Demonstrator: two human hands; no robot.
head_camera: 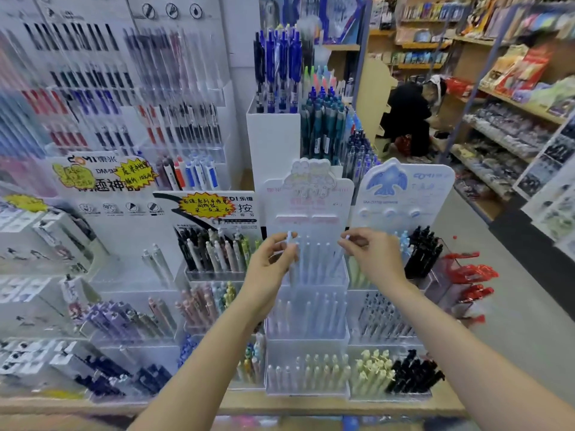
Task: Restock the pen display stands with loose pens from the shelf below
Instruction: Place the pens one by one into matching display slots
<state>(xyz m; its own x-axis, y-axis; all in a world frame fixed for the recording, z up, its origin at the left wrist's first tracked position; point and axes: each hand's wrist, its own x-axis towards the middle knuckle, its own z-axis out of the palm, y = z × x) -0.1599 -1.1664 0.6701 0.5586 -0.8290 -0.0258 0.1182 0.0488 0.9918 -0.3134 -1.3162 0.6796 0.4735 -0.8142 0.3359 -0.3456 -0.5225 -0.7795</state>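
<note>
Pale lilac pens are filling the top tier of the clear tiered display stand (306,306) where I am working, both arms reaching over the front edge of the wooden shelf (311,407) that carries the stands. My left hand (270,269) is pinching one lilac pen (290,244) between thumb and fingertips, holding it upright at the left side of that top tier. My right hand (371,259) is pinching a second pale pen (342,253), tilted, its cap just beside my thumb, at the tier's right side. The stand's pastel backing card (308,197) is rising directly behind my fingers. To its right a blue bird-card stand (401,194) is holding black pens (423,253) and, lower down, cream ones; to the left a stand with a yellow starburst label (205,205) is showing mixed pastel pens. Red packaged items (466,278) are hanging at the shelf's right end. Further down the aisle a person in black (407,116) is crouching beside shelving.
</note>
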